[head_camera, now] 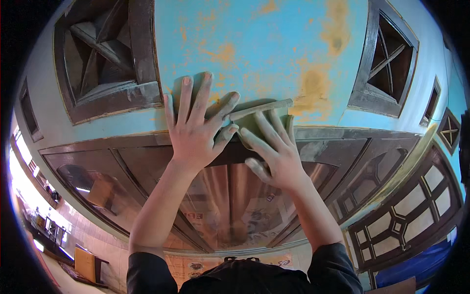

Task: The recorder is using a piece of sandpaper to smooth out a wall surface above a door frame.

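Note:
My left hand [192, 128] lies against a blue wall [249, 47] with its fingers spread, and nothing shows in its grasp. Its thumb and index finger come close to a greenish sheet, apparently sandpaper [268, 106], whose upper edge is bent outward. My right hand [275, 147] presses this sheet to the wall, fingers on top of it and thumb held away. Pale dust coats the fingertips of both hands. Orange-brown patches [314, 86] show through the blue paint, mostly to the right and above the hands.
Dark wooden vent frames with crossed bars flank the wall at left [106, 55] and right [389, 60]. Below my hands is a dark wooden frame with reflective glass panels [235, 198]. A panelled wooden door [407, 209] stands right; a chair [86, 262] is low left.

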Demonstrator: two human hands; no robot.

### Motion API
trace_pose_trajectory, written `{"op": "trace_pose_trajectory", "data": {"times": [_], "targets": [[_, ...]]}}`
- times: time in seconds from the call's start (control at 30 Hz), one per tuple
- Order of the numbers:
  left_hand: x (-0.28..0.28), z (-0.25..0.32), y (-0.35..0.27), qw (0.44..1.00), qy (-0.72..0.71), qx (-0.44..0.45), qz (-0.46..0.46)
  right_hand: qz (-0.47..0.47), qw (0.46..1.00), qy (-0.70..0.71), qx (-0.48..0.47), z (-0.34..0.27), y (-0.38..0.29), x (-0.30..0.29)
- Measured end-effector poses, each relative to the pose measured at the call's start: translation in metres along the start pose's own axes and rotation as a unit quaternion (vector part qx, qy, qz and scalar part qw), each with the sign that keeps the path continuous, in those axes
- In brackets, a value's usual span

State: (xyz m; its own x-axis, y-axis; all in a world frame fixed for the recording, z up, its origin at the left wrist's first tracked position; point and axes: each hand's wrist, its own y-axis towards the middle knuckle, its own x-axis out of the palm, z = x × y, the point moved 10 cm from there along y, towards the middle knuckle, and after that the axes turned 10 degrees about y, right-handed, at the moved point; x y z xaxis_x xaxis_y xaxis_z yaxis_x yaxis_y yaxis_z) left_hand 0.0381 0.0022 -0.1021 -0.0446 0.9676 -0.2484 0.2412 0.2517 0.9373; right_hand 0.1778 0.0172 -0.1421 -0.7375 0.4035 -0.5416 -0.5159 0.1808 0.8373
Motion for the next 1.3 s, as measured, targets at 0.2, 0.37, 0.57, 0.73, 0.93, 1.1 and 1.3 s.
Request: {"op": "trace_pose_trajectory", "data": {"times": [0.2,0.37,0.57,0.73,0.93,1.1,1.3], "targets": [[-0.013,-0.005,0.004,0.998,-0.035,0.006,0.045,0.026,0.995,0.056,-0.075,0.005,0.005,-0.036],[-0.031,-0.006,0.03,0.995,-0.061,0.05,0.057,0.137,0.967,-0.14,-0.164,-0.003,0.016,-0.07],[-0.039,-0.012,0.029,0.975,-0.155,0.015,0.16,0.102,0.978,-0.173,-0.053,0.033,0.03,-0.046],[-0.051,0.024,-0.004,0.927,-0.252,0.182,0.207,0.117,0.972,-0.2,-0.039,0.035,0.03,-0.046],[-0.002,0.05,0.032,0.97,-0.212,0.115,-0.025,0.117,0.971,-0.206,-0.033,0.038,0.027,-0.046],[-0.004,0.051,0.038,0.984,-0.13,0.09,-0.082,0.122,0.975,-0.184,-0.031,0.051,0.034,-0.072],[-0.014,0.035,0.069,0.989,0.035,0.137,-0.049,0.24,0.944,-0.227,-0.011,0.078,0.061,-0.128]]}}
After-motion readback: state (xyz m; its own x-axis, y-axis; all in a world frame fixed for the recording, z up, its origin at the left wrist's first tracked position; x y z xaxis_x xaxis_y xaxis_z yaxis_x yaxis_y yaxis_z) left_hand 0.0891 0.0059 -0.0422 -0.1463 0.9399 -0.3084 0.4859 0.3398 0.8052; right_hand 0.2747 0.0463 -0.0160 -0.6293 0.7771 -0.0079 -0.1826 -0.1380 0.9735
